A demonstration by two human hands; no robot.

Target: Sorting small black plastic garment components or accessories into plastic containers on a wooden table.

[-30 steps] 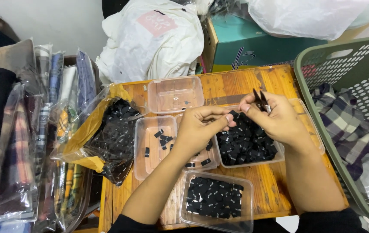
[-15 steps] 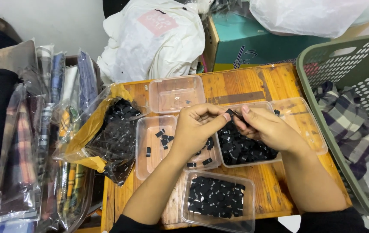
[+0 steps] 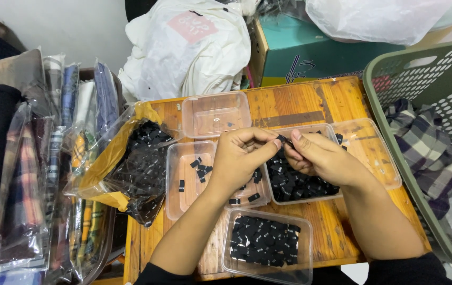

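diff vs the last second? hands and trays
Right hand came down and left from the table's far edge to meet the left hand; both now pinch one small black piece over the middle tray. Trays, bag of black pieces and basket unmoved.

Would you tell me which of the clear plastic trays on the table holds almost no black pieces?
The far tray, beyond the left hand: it holds only a speck or two, while the others hold many.

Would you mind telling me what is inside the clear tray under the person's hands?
The clear tray holds a heap of small black pieces. The left hand and right hand cover part of it, so its upper middle cannot be seen.
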